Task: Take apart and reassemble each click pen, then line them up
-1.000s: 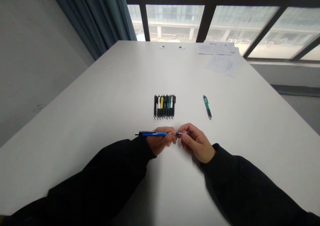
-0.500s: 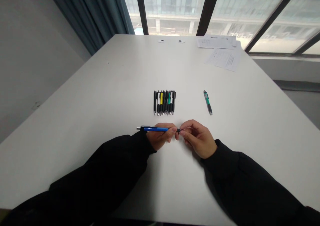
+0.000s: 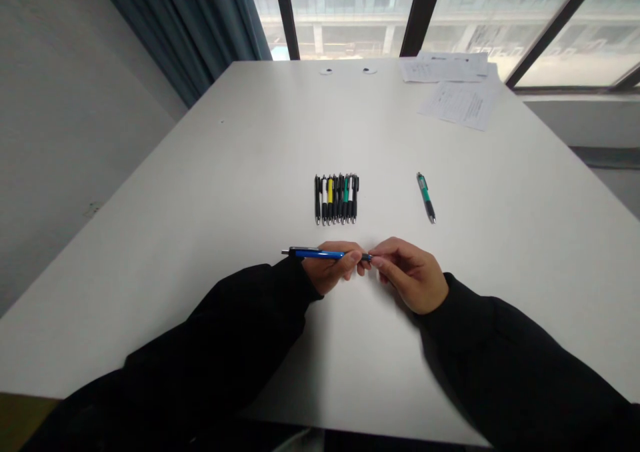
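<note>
My left hand grips the barrel of a blue retractable pen, which lies level above the white table. Its silver end sticks out to the left. My right hand pinches the pen's black right end between finger and thumb, and the fingertips of both hands nearly meet. Farther ahead, a tight row of several upright-lying pens with black, white, yellow and green barrels sits on the table. A single green-and-black pen lies apart to the right, tilted.
Two loose printed paper sheets lie at the far right of the table, and two small round discs sit at its far edge. Behind stand a dark blue curtain and a large window. A grey wall runs along the left.
The whole view has tilted and shifted, so the table and pens sit higher in the picture. Both hands still hold the blue pen, now slightly farther right and more level.
</note>
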Demonstrator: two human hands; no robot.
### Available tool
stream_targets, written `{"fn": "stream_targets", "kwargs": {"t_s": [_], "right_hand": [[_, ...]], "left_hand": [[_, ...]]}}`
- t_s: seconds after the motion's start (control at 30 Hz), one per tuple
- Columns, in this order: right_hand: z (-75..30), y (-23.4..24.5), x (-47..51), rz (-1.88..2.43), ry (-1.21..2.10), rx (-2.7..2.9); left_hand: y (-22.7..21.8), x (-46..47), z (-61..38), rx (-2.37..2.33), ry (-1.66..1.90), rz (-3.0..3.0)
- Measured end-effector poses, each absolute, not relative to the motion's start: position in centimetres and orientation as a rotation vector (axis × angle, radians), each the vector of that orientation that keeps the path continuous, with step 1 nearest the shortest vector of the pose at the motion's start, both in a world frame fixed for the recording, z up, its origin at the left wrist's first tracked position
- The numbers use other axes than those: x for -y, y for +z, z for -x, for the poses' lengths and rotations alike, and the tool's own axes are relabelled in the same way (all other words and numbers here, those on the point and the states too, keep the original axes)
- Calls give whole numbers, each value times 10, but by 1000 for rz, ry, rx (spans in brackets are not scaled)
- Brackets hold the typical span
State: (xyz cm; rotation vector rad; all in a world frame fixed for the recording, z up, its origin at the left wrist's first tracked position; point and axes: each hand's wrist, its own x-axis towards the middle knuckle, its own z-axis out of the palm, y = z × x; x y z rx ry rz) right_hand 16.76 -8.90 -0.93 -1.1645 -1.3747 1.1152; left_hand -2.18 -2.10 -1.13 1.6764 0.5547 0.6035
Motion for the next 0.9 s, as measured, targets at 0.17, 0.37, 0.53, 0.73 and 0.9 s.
{"fn": "stream_targets", "kwargs": {"t_s": [0.17,0.37,0.53,0.73,0.9], "right_hand": [[-167,-14,90,1084,1049,1333],[-169,-11,90,1131,1010,1359],[-172,-11,91,1150,989,1392],[-181,-6,87,1287,769,1778],[-182,-7,84,1387,565,2143]], "left_hand": [[-11,20,24,-556,576,-1663],[-16,21,25,-542,632,-1581],[-16,18,24,-548,626,-1483],[-19,12,25,-619,659,-1345],[-20,10,25,-604,657,-1340]]}}
